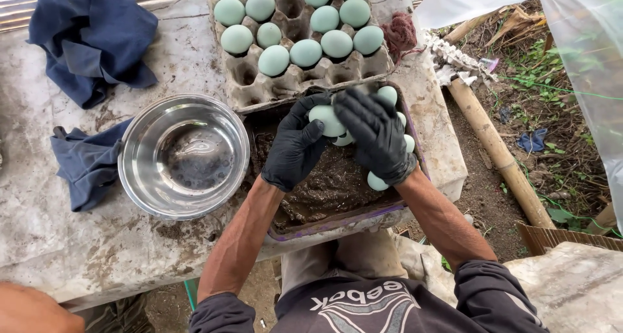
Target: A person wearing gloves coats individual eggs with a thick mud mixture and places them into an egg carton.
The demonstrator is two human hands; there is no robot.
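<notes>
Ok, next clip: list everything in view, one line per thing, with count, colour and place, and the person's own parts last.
egg in hands: one, pale blue-green, held over the tray
eggs in carton: about thirteen, pale blue-green, top centre
egg carton: one, grey pulp, top centre
tray of dark paste: one, purple-rimmed, centre, with a few more eggs at its right side
metal bowl: one, silver, left of the tray
cloths: two, dark blue, upper left and left
bamboo pole: one, tan, on the ground at right
left hand: black glove, cupping the egg
right hand: black glove, over the egg
</notes>
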